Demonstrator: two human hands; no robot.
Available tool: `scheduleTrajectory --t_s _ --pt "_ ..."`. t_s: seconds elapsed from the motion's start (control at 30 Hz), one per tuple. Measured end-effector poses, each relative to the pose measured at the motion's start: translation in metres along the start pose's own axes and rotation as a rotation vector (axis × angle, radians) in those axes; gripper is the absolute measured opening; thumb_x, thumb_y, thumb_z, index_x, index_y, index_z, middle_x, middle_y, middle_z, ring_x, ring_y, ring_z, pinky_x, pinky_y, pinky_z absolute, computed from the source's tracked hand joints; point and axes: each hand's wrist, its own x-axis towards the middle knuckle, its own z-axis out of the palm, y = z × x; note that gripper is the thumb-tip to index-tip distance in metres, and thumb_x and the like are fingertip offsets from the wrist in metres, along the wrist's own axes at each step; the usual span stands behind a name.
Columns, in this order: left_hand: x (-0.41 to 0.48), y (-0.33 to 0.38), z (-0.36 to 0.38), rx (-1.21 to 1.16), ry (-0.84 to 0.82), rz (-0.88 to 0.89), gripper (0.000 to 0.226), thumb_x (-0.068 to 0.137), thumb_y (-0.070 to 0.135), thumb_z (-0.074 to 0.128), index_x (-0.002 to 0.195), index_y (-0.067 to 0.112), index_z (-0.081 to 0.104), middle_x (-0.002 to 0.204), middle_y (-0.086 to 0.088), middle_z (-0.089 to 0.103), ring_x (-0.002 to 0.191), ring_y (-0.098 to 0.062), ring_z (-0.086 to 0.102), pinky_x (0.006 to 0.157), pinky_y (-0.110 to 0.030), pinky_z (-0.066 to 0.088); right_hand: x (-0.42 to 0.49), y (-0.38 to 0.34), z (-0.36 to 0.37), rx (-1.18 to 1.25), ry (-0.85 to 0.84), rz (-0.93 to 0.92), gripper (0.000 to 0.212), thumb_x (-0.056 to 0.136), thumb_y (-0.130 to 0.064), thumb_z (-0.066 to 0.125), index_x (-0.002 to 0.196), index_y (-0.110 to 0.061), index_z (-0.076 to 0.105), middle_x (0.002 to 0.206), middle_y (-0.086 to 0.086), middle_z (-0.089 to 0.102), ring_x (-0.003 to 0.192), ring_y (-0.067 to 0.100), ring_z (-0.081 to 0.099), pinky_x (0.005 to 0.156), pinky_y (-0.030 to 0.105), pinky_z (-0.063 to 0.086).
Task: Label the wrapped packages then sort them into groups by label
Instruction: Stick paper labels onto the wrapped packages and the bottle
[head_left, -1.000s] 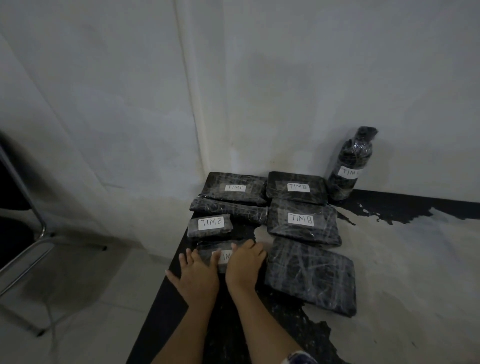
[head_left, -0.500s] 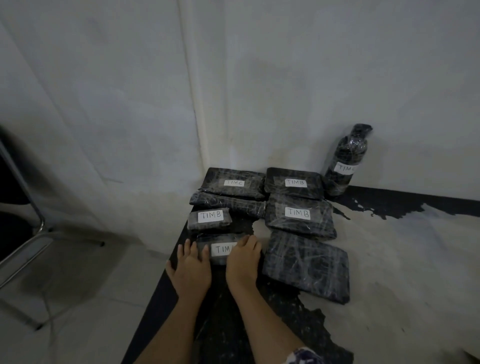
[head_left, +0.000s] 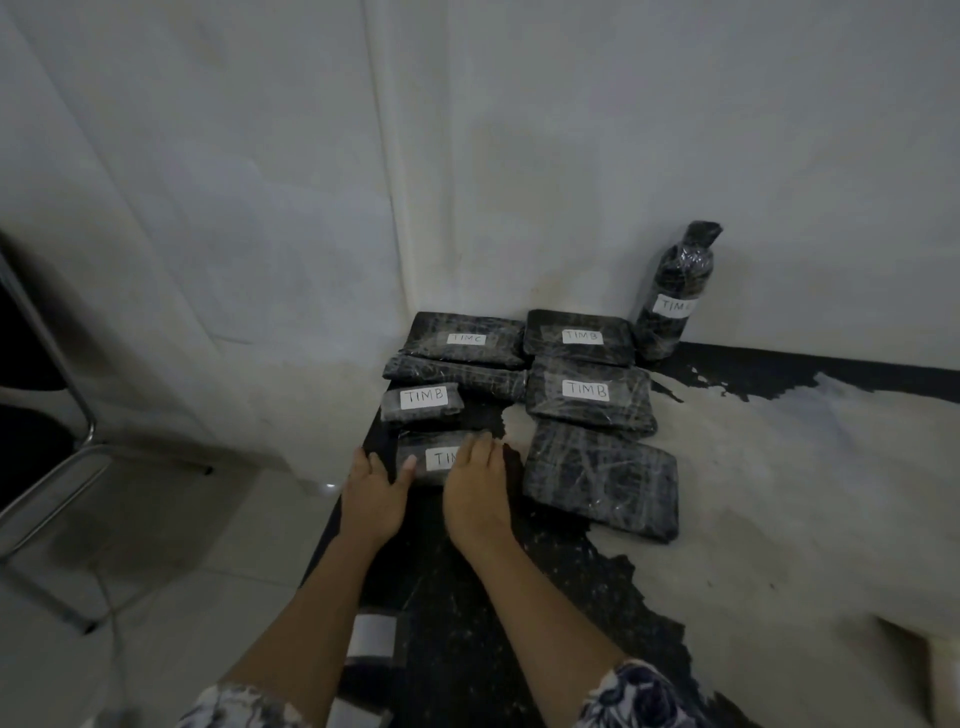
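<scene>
Sets left hand (head_left: 371, 486) and right hand (head_left: 475, 483), fingers straight and gripping nothing, against small black film-wrapped package (head_left: 426, 446) at near left of worn black-and-white table (head_left: 779, 493). Probably light, slick, slightly soft; best gripped by short ends. Covers its label's last letter with right hand. Farther right, cannot read final letter on black wrapped bottle-shaped package (head_left: 675, 291).

A table (head_left: 789, 483) is standing tight in the corner where two pale, stained walls (head_left: 571, 156) are meeting. Its black top is showing a wide whitish patch (head_left: 753, 561) spreading over the right side, ragged along its edges. Off to the left, a chair (head_left: 85, 423) with a shiny metal tube frame and a dark seat is sitting on the pale tiled floor (head_left: 197, 561), throwing a soft shadow.
</scene>
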Motion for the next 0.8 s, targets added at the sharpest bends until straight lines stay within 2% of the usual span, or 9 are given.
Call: scheduleTrajectory --t_s 0.1,0.2,0.27,0.33,0.43,0.53,0.67,0.73,0.8 --pt "-0.013 -0.007 -0.008 -0.158 0.128 0.094 0.029 0.095 0.023 0.049 0.103 -0.003 0.061 0.125 -0.017 0.049 0.109 -0.033 0.054 0.086 -0.033 0.041 -0.021 -0.010 -0.002 0.272 -0.008 -0.102 0.044 0.085 -0.012 0.053 0.127 -0.001 0.045 0.133 0.018 0.039 0.126 0.036 0.033 0.106 0.040 0.036" --pt "-0.020 -0.014 -0.019 -0.087 0.218 0.112 0.022 0.089 0.005 0.054 0.105 -0.004 0.066 0.123 -0.020 0.060 0.111 -0.033 0.057 0.093 -0.034 0.042 -0.035 -0.017 -0.005 0.589 -0.358 -0.115 0.027 0.078 -0.016 0.058 0.102 -0.005 0.063 0.114 0.016 0.054 0.117 0.034 0.043 0.097 0.041 0.044" --pt "-0.024 -0.017 -0.025 -0.077 0.239 0.102 0.025 0.087 0.002 0.055 0.108 -0.002 0.067 0.118 -0.018 0.065 0.109 -0.031 0.058 0.092 -0.031 0.042 -0.038 -0.019 -0.006 0.539 -0.574 -0.156 0.033 0.076 -0.030 0.066 0.104 -0.012 0.066 0.121 0.016 0.050 0.121 0.035 0.037 0.100 0.044 0.041" --pt "-0.028 -0.020 -0.027 -0.077 0.226 0.093 0.024 0.086 0.002 0.054 0.105 0.002 0.069 0.113 -0.016 0.068 0.104 -0.029 0.060 0.088 -0.029 0.042 -0.038 -0.020 -0.006 0.352 -0.661 -0.250 0.044 0.073 -0.048 0.071 0.109 -0.022 0.066 0.132 0.012 0.037 0.125 0.035 0.027 0.104 0.046 0.032" --pt "-0.033 -0.023 -0.026 -0.092 0.183 0.083 0.023 0.086 0.003 0.054 0.101 0.004 0.071 0.108 -0.015 0.070 0.099 -0.026 0.062 0.083 -0.026 0.041 -0.042 -0.024 -0.003 0.229 -0.700 -0.335 0.047 0.070 -0.054 0.072 0.108 -0.027 0.066 0.139 0.006 0.025 0.127 0.037 0.021 0.108 0.049 0.025" --pt "-0.036 -0.023 -0.026 -0.109 0.148 0.077 0.022 0.085 0.002 0.055 0.098 0.004 0.072 0.106 -0.015 0.071 0.099 -0.026 0.062 0.086 -0.027 0.043 -0.043 -0.026 0.002 0.190 -0.704 -0.343 0.043 0.074 -0.044 0.072 0.112 -0.024 0.064 0.144 0.007 0.021 0.129 0.038 0.019 0.111 0.052 0.022" --pt "-0.037 -0.020 -0.026 -0.166 0.129 0.077 0.020 0.085 0.002 0.056 0.095 0.003 0.073 0.101 -0.013 0.072 0.097 -0.025 0.063 0.084 -0.026 0.043 -0.038 -0.020 -0.005 0.377 -0.714 -0.273 0.036 0.077 -0.030 0.071 0.109 -0.013 0.067 0.131 0.011 0.047 0.118 0.031 0.041 0.101 0.045 0.038" --pt "-0.038 -0.016 -0.028 -0.240 0.140 0.068 0.018 0.086 0.005 0.057 0.093 0.003 0.073 0.096 -0.010 0.071 0.092 -0.023 0.062 0.082 -0.027 0.043 -0.034 -0.014 -0.013 0.556 -0.692 -0.235 0.027 0.076 -0.018 0.071 0.100 -0.006 0.071 0.114 0.013 0.064 0.099 0.021 0.056 0.087 0.034 0.046" --pt "-0.037 -0.010 -0.029 -0.307 0.182 0.038 0.017 0.088 0.013 0.058 0.080 0.008 0.071 0.083 -0.008 0.068 0.083 -0.022 0.059 0.073 -0.029 0.042 -0.030 -0.008 -0.021 0.667 -0.580 -0.182 0.022 0.077 -0.015 0.071 0.097 -0.004 0.072 0.102 0.011 0.069 0.086 0.015 0.058 0.073 0.026 0.046"
